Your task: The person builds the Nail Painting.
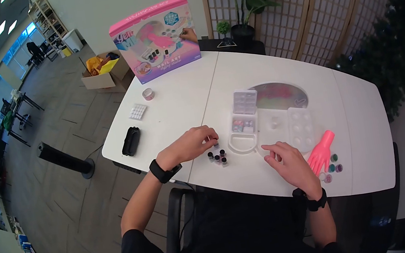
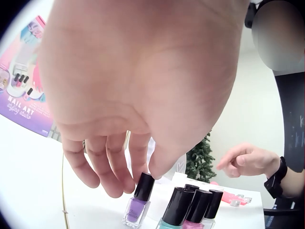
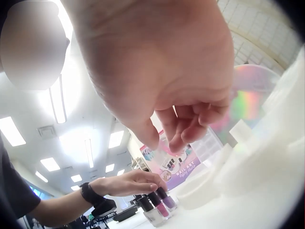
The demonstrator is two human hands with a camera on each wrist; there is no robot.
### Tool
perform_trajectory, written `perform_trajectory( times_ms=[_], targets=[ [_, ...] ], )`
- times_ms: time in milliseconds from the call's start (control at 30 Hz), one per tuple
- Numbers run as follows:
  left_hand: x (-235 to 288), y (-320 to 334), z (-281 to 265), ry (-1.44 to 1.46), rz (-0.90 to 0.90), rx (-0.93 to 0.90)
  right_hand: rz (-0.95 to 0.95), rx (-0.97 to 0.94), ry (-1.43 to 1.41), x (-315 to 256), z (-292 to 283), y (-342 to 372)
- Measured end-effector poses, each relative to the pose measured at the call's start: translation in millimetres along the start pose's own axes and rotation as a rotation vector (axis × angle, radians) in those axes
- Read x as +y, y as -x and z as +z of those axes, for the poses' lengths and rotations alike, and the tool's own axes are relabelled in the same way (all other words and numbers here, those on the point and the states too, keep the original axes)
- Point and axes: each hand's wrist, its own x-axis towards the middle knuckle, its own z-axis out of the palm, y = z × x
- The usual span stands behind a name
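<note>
My left hand (image 1: 193, 143) pinches the black cap of a purple nail polish bottle (image 2: 137, 205) between thumb and forefinger; the bottle looks upright in the left wrist view. Close beside it stand several more black-capped bottles (image 1: 217, 158), one teal (image 2: 175, 210) and one pink. My right hand (image 1: 291, 166) hovers by the near edge of the white plastic station (image 1: 266, 135), fingers loosely bent and holding nothing. A pink model hand (image 1: 322, 154) lies to its right, with several small coloured pots (image 1: 338, 168) around the fingers.
A nail art box (image 1: 161, 43) stands at the back left of the white table (image 1: 172, 99). Nearer are a small round container (image 1: 148, 94), a white square piece (image 1: 137, 111) and a black case (image 1: 131, 141). The station has a compartment box (image 1: 245, 124) and oval mirror (image 1: 281, 95).
</note>
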Motion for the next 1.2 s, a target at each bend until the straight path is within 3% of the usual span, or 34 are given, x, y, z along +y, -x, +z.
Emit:
perform_trajectory(
  times_ms=[200, 633, 1200],
  targets=[
    [6, -6, -2, -0.093, -0.054, 0.063, 0.064, 0.025, -0.139, 14, 17, 23],
    [47, -33, -5, -0.008, -0.032, 0.109, 0.058, 0.035, -0.103, 18, 25, 17],
    [48, -39, 10, -0.067, -0.091, 0.064, 0.049, -0.002, -0.098, 17, 30, 18]
  ],
)
